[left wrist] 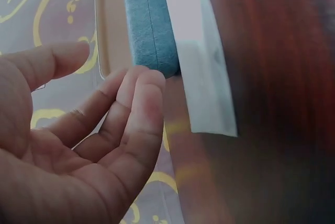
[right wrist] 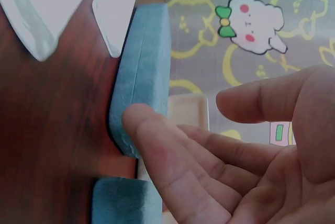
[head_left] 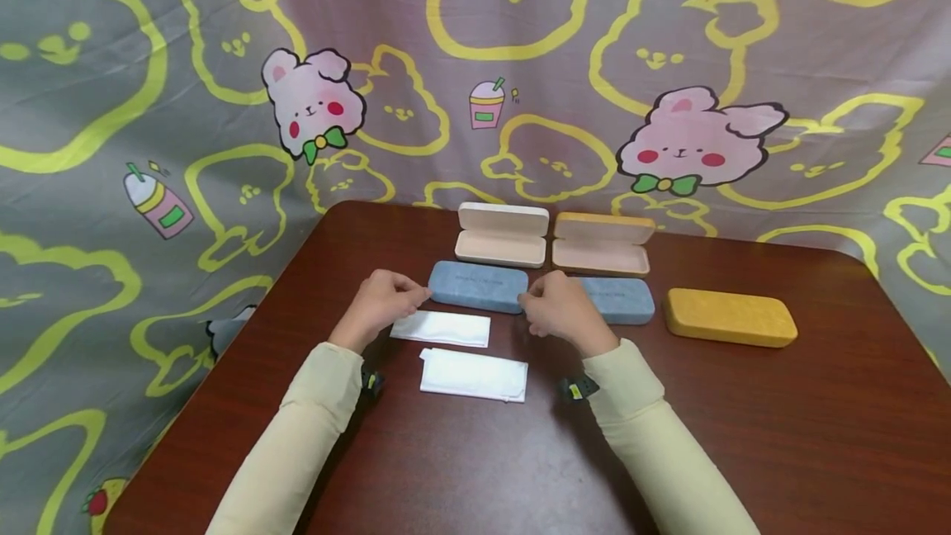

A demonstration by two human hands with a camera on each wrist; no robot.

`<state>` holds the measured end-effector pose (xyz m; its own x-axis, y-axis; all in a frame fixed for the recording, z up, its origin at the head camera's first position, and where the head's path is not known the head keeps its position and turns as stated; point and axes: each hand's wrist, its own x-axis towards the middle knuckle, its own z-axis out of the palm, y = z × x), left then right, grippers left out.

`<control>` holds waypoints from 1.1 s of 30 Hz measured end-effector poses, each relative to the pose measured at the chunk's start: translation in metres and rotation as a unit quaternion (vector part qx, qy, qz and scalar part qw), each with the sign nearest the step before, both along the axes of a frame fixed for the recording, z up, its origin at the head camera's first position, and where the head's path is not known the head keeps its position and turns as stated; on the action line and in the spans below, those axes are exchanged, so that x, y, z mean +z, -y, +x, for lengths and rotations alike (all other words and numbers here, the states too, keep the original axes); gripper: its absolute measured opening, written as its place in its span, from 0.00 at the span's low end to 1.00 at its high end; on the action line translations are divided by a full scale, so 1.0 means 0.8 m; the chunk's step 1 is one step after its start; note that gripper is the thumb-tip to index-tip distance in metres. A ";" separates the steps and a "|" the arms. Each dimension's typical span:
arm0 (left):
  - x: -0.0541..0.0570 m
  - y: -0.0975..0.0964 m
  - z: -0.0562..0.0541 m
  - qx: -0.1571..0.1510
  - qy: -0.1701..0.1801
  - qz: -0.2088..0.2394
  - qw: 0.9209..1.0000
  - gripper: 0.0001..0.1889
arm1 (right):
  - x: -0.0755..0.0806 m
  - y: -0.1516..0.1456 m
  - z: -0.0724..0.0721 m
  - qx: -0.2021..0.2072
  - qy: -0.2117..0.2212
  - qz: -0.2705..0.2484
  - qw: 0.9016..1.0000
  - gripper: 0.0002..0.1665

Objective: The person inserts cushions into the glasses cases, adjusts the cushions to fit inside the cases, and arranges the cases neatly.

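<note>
Nearest, at the bottom of the frame: cream left sleeve (head_left: 273, 444) and right sleeve (head_left: 669, 444). Beyond, at lower centre: front white piece (head_left: 474, 376) and rear white piece (head_left: 446, 329), both flat. Mid-frame: left hand (head_left: 382, 304) and right hand (head_left: 565, 310), at opposite ends of the blue case (head_left: 479, 291), with thumbs apart from fingers on both; contact not confirmable. Case condition: closed, with mottled covering, rounded corners and side seam; small lettering (head_left: 481, 279) on the lid, too fine to read. Right of centre: second blue case (head_left: 627, 302), partly hidden by the right hand, similarly marked. Further right: closed yellow case (head_left: 731, 318). Behind: open cream case (head_left: 503, 224) and open yellow case (head_left: 603, 229), side by side, pale-lined. Beneath all: reddish-brown table (head_left: 817, 436), glossy. Across the upper frame: grey cloth backdrop (head_left: 446, 31), printed with yellow animal outlines, rabbits in green bows and pink drink cups.
</note>
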<state>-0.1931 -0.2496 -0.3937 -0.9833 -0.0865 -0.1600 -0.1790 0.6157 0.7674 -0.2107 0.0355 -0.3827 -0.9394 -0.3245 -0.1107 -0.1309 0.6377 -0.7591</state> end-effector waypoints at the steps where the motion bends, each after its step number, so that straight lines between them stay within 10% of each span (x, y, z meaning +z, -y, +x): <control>1: -0.001 0.001 0.003 -0.003 0.002 -0.002 1.000 0.15 | 0.000 -0.001 0.003 0.004 0.006 -0.006 1.000 0.18; 16: -0.013 -0.006 0.040 -0.070 0.020 -0.039 0.997 0.07 | -0.023 -0.011 0.028 0.042 0.025 -0.013 0.999 0.15; 33: -0.022 -0.022 0.043 -0.108 0.047 -0.084 0.989 0.10 | -0.046 -0.008 0.044 0.085 -0.033 0.077 0.993 0.12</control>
<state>-0.1588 -0.2318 -0.4114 -0.9633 0.0908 -0.2526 -0.0948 0.7652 0.6367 -0.1758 0.0416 -0.4194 -0.8798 -0.4622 -0.1111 -0.2921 0.7101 -0.6407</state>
